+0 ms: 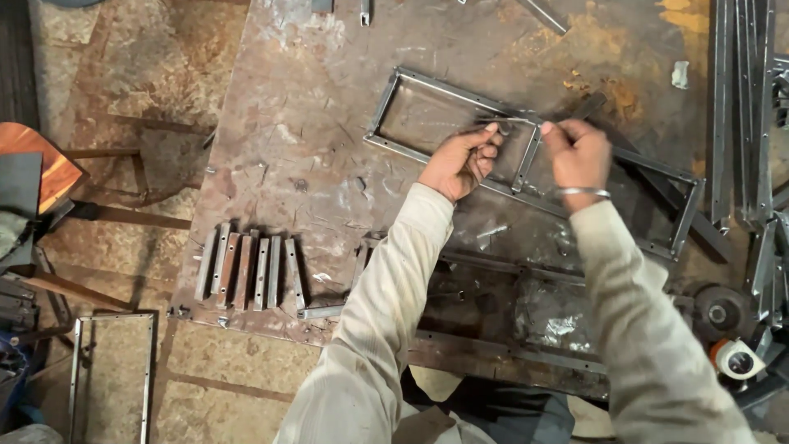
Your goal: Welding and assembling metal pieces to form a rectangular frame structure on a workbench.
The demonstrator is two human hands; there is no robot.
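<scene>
Rusty steel work table (312,156), seen from above. On it: a long rectangular metal frame (686,215) with a middle crossbar; a row of short angle-iron pieces (246,270) near the front edge; a bare steel strip (320,312) just beside them; a small white scrap (680,74).

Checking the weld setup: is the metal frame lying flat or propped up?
Flat: the metal frame lies on the steel table, both hands at its crossbar.

Both hands (462,160) (578,150) grip the steel frame (393,89).
</scene>
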